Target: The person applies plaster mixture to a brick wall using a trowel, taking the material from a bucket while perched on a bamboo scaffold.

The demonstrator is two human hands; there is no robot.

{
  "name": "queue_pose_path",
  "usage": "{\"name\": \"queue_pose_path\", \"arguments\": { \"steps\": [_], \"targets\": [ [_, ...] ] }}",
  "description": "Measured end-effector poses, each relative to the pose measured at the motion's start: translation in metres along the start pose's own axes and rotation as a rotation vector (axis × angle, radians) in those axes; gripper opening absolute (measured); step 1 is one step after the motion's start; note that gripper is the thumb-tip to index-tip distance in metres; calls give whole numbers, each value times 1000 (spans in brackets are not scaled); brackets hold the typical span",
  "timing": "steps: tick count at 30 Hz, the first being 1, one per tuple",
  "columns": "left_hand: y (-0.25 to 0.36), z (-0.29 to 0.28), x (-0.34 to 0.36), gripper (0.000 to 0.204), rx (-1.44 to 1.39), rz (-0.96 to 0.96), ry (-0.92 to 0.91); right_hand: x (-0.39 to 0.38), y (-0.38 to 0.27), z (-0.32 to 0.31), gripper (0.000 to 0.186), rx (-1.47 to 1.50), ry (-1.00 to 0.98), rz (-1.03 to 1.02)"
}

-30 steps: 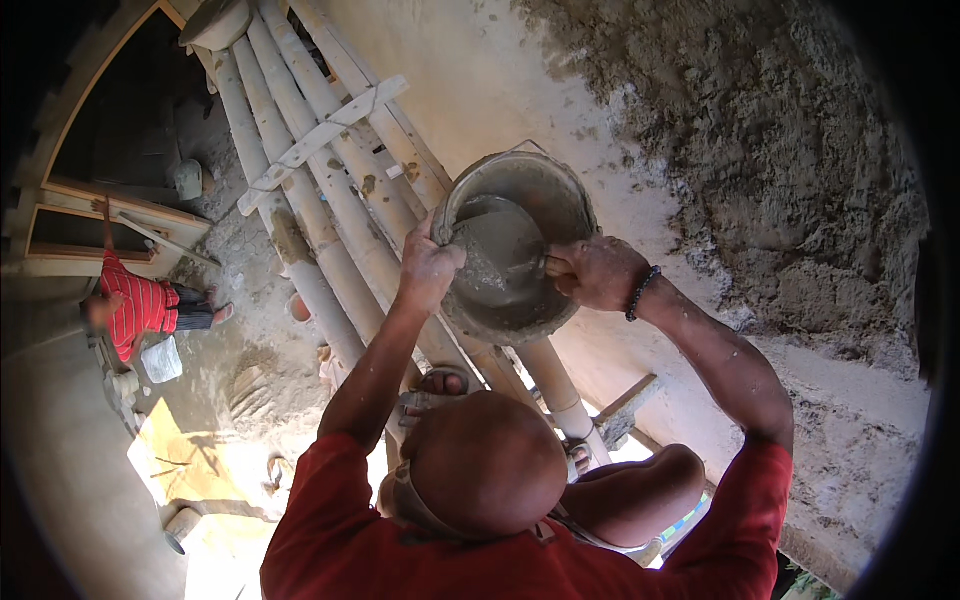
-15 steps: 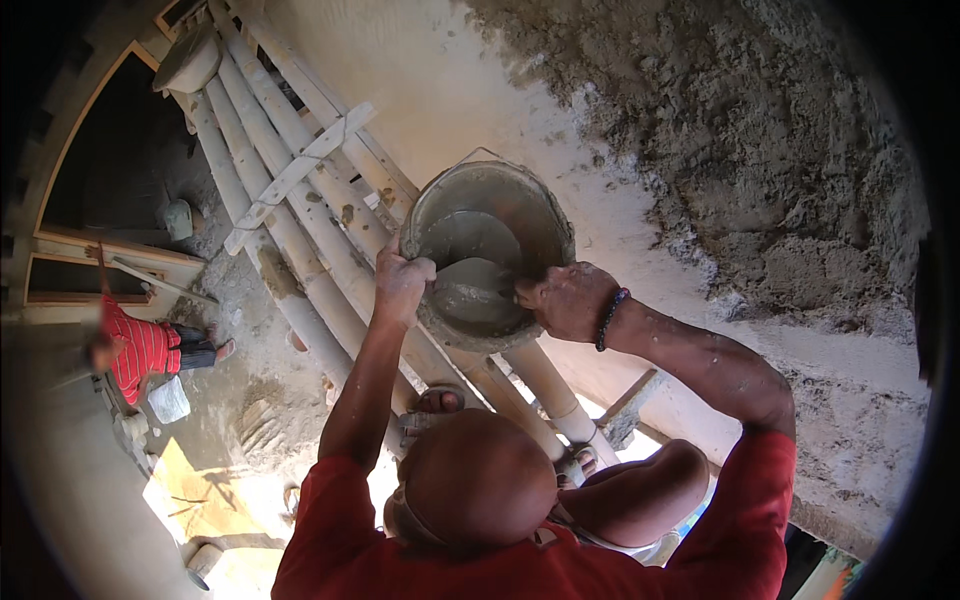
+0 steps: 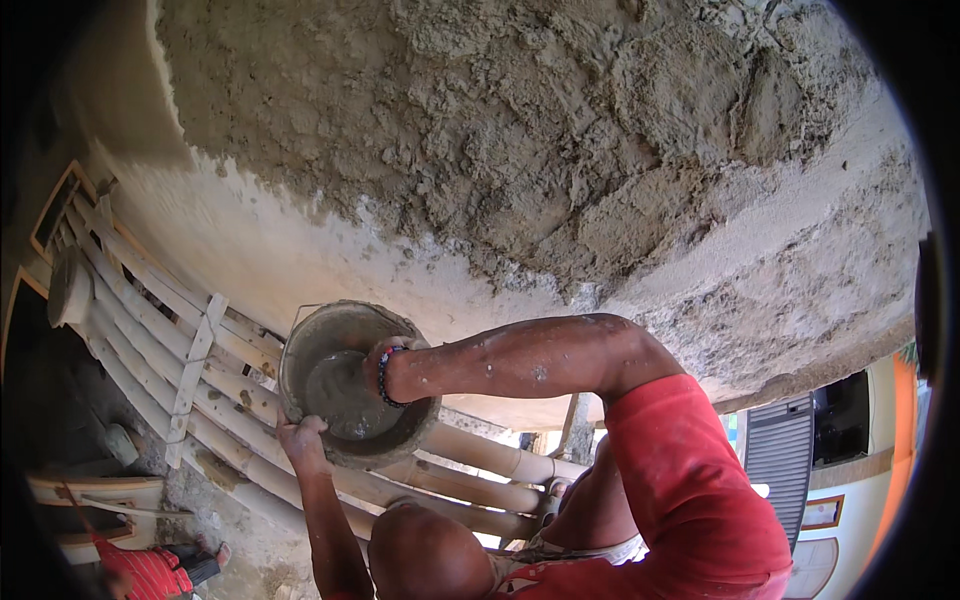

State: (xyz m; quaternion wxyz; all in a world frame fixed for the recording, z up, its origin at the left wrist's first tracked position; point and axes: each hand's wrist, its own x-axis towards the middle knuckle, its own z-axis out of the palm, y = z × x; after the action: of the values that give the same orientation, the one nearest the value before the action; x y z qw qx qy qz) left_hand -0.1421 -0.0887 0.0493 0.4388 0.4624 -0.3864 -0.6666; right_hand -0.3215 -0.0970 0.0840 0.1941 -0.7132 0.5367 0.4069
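Note:
A mortar-caked bucket (image 3: 296, 350) with a thin wire handle stands on bamboo poles, tipped enough to show wet grey mortar (image 3: 340, 395) inside. My left hand (image 3: 303, 440) is closed on the rim at its near left side. Reaching down into the bucket from the right, my right hand (image 3: 382, 366) wears a beaded bracelet at the wrist. Its fingers are curled and partly hidden; a trowel grip shows in the earlier view, while the blade is now out of sight. Rough wet mortar (image 3: 480, 130) covers the wall ahead.
Bamboo poles (image 3: 250, 440) form a raised platform, crossed by a wooden slat (image 3: 197, 370). A round basin (image 3: 70, 287) rests at its far left end. Below on the left is a person in a striped red shirt (image 3: 150, 572). A bare lower wall strip (image 3: 250, 225) runs behind the bucket.
The view has swung up and right, showing more of the wall. My right hand has moved deeper into the bucket, and my left hand stays on the rim.

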Motion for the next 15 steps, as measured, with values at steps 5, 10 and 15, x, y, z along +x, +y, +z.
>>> {"name": "queue_pose_path", "arguments": {
  "steps": [5,10,15],
  "targets": [
    [-2,-6,4,73,58,-20,18,12,4,2,27,-186,-115,-410],
    [-9,6,0,74,-4,-2,48,-6,23,20,27,247,-23,-396],
    [-2,-9,-6,76,-103,0,3,-38,36,-5,26,-28,554,-330]
  ]
}}
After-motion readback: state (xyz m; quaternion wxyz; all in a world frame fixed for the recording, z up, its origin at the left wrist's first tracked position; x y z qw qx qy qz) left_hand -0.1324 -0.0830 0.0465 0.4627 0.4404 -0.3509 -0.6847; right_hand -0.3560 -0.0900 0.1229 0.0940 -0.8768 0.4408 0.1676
